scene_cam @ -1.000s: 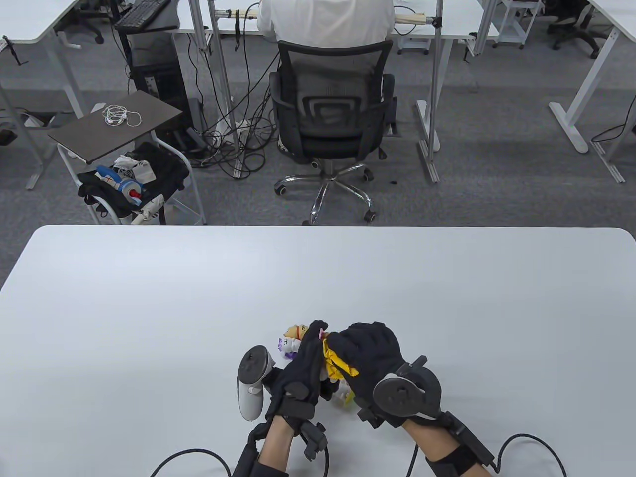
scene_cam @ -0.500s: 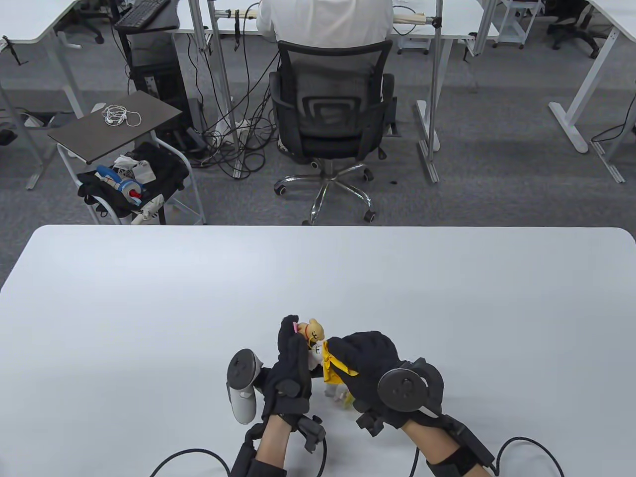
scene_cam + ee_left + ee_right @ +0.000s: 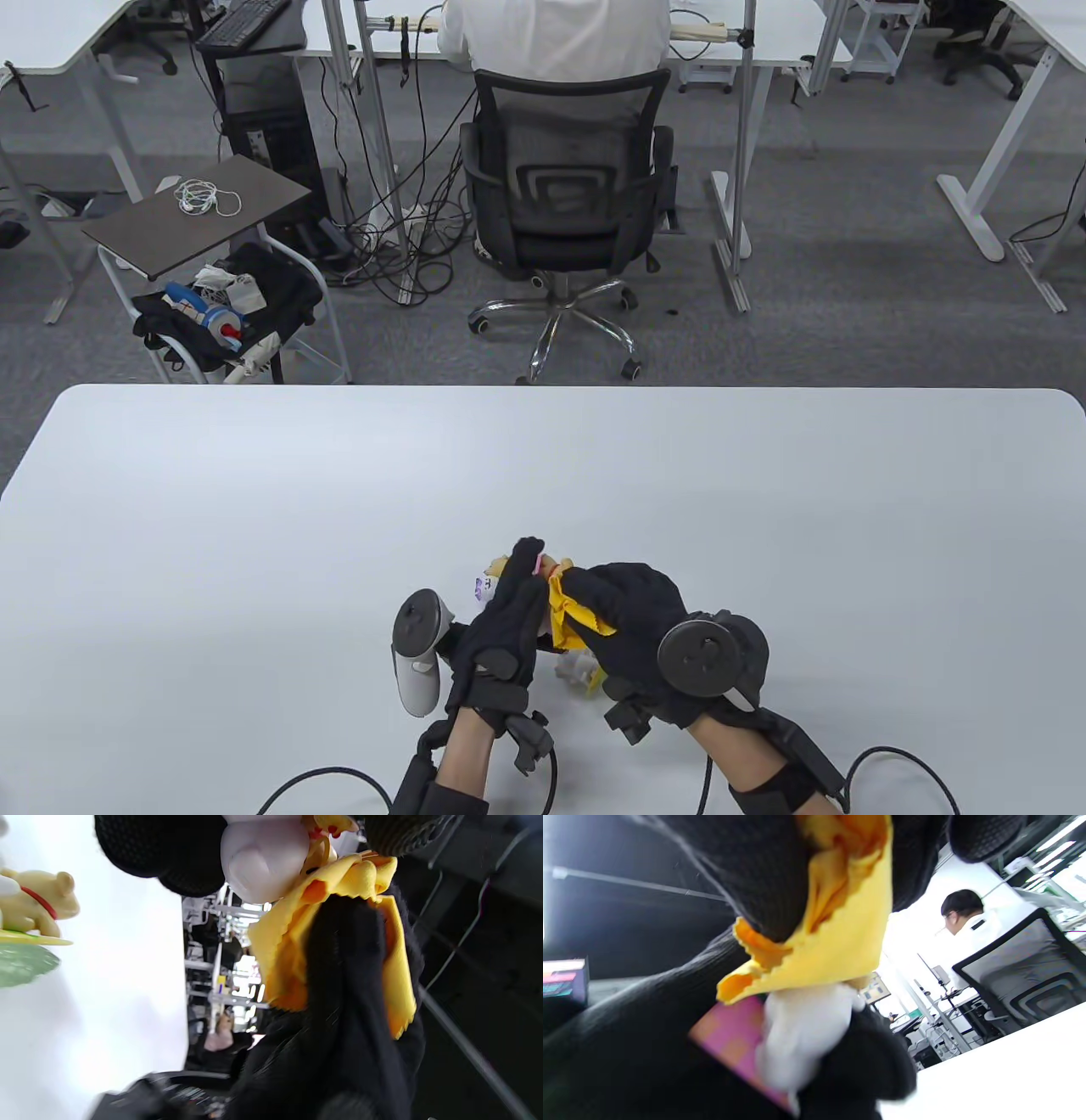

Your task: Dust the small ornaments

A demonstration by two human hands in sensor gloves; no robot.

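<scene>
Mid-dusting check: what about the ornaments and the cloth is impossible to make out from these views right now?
- Held white ornament: its top is cut off by the left wrist view's edge; blurred in the right wrist view.
- Yellow cloth: table view, mostly covered by the right hand.
- Ornaments on the table: table view, largely hidden behind the left hand; count unclear.

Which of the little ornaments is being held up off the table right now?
The white ornament on a pink base, gripped by the left hand; the tan bear ornament stands on the table.
</scene>
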